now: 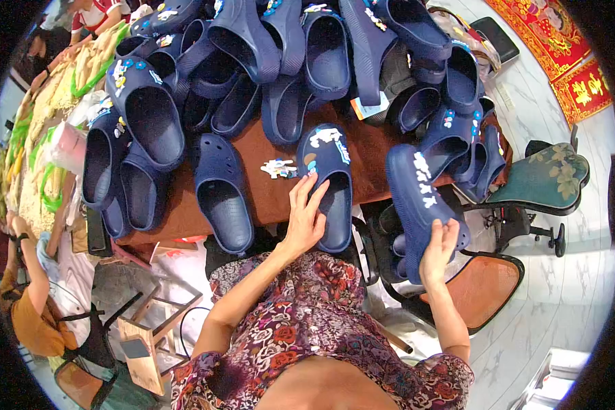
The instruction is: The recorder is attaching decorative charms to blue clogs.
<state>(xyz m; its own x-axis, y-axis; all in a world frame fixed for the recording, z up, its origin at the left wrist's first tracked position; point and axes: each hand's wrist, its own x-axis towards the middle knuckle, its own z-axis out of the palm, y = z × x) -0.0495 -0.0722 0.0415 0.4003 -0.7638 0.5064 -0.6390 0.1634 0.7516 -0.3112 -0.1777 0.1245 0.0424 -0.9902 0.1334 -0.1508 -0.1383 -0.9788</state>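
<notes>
Clogs of navy blue foam crowd a brown counter point(273, 195), heaped thickest toward twelve o'clock. Left hand point(306, 217) rests with fingers spread on the inner edge of one navy foam clog with white and coloured charms point(329, 178), lying near the counter's six o'clock edge. At nine o'clock from it lies a plain navy foam clog point(220, 188); small white charm pieces point(279, 167) sit between them. Right hand point(439, 251), at four o'clock off the counter, closes its grip around the heel of a second charm-decorated navy clog point(417, 198), held above an orange chair seat point(482, 290).
</notes>
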